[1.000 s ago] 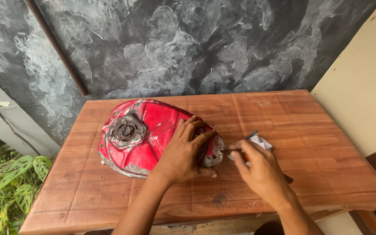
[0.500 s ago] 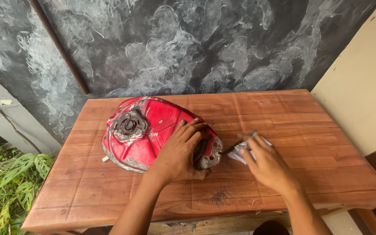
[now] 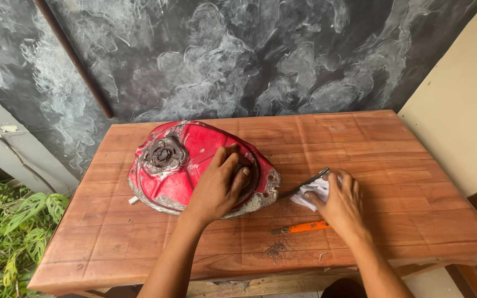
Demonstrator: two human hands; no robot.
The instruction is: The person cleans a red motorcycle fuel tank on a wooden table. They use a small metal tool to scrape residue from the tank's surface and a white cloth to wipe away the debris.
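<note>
Left of centre in the frame, the red metal cover [image 3: 194, 165] lies on the tabletop [image 3: 393, 149], left hand [image 3: 219, 185] pressed flat and open on it—steadying, apparently. Right hand [image 3: 340, 201] closes on a white cloth [image 3: 311, 193] beside a dark tool [image 3: 305, 184]—lifting it needs a firmer pinch.

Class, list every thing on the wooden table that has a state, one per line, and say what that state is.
Red rusty metal cover: lying flat, paint worn.
Left hand: pressed flat on the cover.
Right hand: resting on white crumpled cloth.
Thin dark rod: lying flat, partly under the cloth.
Orange-handled tool: lying loose, untouched.
Wooden table: dusted with debris.
</note>
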